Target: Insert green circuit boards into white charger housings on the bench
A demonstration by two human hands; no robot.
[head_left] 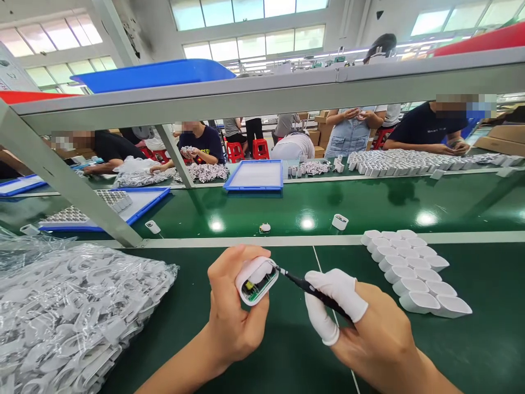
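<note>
My left hand (232,312) is closed around a small white charger shell (256,280), its open end turned toward me so a green circuit board shows inside. My right hand (361,323), with white finger cots on the thumb and forefinger, pinches a thin black tool (311,291). The tool's tip touches the rim of the shell. Both hands hover above the green work surface (287,339).
A clear bag of white plastic parts (69,312) lies at the left. Rows of white shells (414,273) stand at the right. Loose shells (340,221) and blue trays (254,176) sit on the green belt beyond. A grey metal frame (262,90) crosses overhead. Other people work across the belt.
</note>
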